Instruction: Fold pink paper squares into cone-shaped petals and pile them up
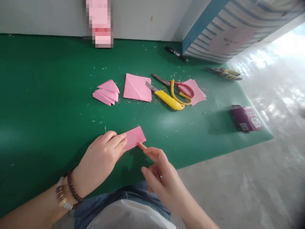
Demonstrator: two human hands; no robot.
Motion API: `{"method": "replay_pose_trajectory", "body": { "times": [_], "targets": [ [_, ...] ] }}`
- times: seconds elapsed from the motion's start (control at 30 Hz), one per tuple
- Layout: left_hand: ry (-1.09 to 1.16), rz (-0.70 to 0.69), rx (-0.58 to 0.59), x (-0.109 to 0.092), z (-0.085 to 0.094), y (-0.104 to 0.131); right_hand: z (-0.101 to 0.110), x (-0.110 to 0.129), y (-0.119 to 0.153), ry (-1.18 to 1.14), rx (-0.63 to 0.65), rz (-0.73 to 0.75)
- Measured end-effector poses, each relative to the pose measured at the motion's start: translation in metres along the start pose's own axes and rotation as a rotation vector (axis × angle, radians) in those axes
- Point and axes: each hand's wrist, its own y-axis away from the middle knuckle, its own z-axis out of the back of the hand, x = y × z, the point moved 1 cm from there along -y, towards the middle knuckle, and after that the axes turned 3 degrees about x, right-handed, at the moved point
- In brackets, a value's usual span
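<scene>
One folded paper (135,137), lower centre of frame. Left hand (101,157) presses it, grip unclear to me; right hand (166,168) holds nothing, thumb parted, index at edge. I'd hold corners aligned, press evenly.

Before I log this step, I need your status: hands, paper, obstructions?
Left hand on pink paper; right hand, index fingertip at its near edge. Scissors lie beyond, out of the way.

On my feed I see L hand (100,162) on a pink paper rect. (134,137), R hand (164,173) w/ index fingertip at its lower edge; behind, pink sq. stack (137,89), scissors (171,84), yellow knife (168,99), pen (176,53), pliers (226,73).
</scene>
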Motion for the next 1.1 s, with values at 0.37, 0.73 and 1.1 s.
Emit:
{"method": "replay_pose_trajectory", "body": {
  "times": [0.37,0.73,1.1],
  "targets": [
    [-0.001,-0.037,0.015,0.001,0.0,0.001,0.004,-0.001,0.002,0.009,-0.06,0.056],
    [0.234,-0.037,0.084,0.018,0.007,-0.004,0.008,0.003,-0.028,0.535,-0.332,0.395],
    [0.273,-0.04,0.102,0.02,0.007,-0.006,-0.034,0.002,-0.05,1.019,-0.332,0.523]
  ]
}}
